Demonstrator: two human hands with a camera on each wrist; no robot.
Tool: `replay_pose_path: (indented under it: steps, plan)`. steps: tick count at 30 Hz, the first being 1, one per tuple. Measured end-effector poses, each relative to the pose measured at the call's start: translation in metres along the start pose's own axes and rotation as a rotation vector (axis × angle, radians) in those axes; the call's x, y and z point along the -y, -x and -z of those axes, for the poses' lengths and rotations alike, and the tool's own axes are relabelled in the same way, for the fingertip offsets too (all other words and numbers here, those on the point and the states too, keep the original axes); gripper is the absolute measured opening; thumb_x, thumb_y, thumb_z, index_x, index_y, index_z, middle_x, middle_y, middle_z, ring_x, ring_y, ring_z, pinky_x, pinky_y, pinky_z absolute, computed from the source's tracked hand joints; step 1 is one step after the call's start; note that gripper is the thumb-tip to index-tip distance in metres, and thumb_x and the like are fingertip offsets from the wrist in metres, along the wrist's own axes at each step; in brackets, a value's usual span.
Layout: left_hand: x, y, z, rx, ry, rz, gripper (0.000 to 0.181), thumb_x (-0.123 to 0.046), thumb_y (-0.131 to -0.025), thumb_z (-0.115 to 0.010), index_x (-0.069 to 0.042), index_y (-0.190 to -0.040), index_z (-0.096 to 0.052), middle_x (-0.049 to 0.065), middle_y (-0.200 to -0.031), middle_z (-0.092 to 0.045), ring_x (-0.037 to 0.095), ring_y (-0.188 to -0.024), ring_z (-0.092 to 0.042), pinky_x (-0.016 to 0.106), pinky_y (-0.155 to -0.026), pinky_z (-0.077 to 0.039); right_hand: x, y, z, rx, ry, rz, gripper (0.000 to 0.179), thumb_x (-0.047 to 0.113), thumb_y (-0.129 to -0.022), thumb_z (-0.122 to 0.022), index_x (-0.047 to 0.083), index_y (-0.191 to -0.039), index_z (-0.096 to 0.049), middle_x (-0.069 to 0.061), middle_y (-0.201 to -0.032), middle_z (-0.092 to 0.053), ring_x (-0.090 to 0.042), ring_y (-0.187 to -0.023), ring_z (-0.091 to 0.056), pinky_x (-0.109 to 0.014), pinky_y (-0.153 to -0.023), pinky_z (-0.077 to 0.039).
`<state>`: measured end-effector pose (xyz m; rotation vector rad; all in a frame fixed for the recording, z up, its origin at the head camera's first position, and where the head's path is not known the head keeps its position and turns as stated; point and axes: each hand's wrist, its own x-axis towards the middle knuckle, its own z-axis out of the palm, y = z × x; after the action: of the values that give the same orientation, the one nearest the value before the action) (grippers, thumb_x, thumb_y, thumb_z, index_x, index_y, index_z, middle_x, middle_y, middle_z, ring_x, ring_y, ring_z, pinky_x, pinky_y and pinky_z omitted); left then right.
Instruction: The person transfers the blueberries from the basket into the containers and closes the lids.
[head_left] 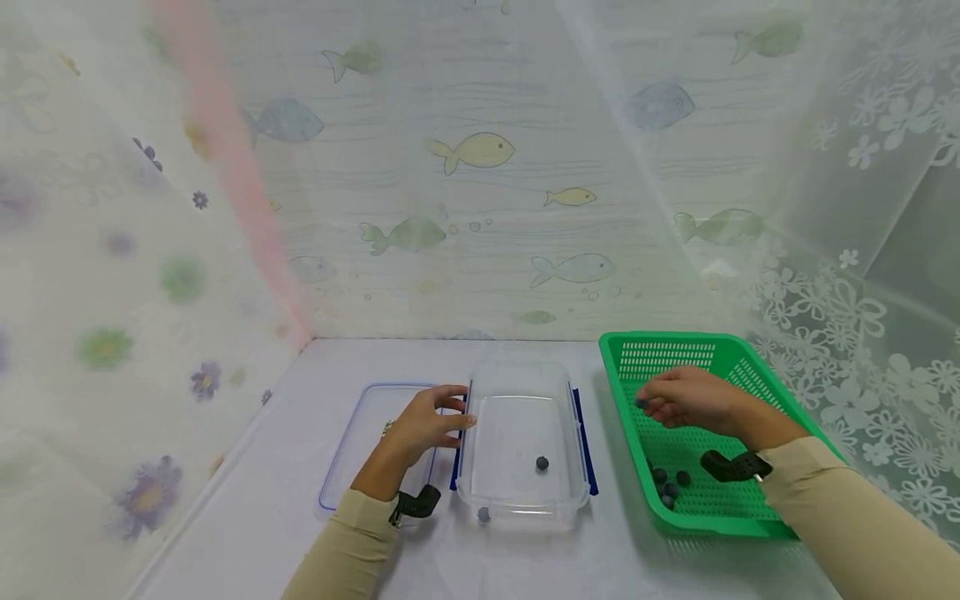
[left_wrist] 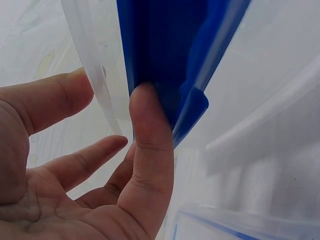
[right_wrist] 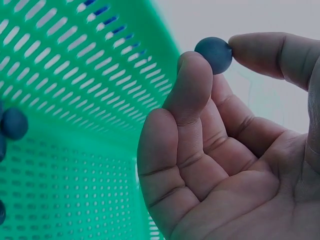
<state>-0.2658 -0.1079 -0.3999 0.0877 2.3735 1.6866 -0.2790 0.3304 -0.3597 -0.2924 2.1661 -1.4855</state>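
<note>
My right hand pinches a dark blueberry between thumb and fingertip, above the left side of the green basket. Several more blueberries lie on the basket floor at its near left. With my left hand I hold the left side of a clear plastic box, thumb at the wall and a finger against the blue side latch. One blueberry sits in the box. Another shows at the box's near left corner; whether it is inside I cannot tell.
A clear lid with a blue seal lies flat left of the box, partly behind my left arm. The box's right blue latch hangs outward towards the basket. A fish-patterned curtain rises behind the white table.
</note>
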Motion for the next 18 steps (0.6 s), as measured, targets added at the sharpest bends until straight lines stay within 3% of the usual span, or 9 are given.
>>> replay_pose_path:
  steps: [18]
  plan:
    - [0.003, -0.001, -0.001, 0.019, 0.036, -0.026, 0.069, -0.012, -0.09, -0.081, -0.006, -0.152, -0.051, 0.024, -0.139, -0.056, 0.034, -0.105, -0.071, 0.039, -0.079, -0.066, 0.031, -0.011, -0.025, -0.01, 0.038, 0.01, 0.033, 0.027, -0.101, -0.067, -0.004, -0.113, -0.07, -0.007, -0.094, -0.07, -0.017, -0.082, -0.064, -0.032, -0.078, -0.059]
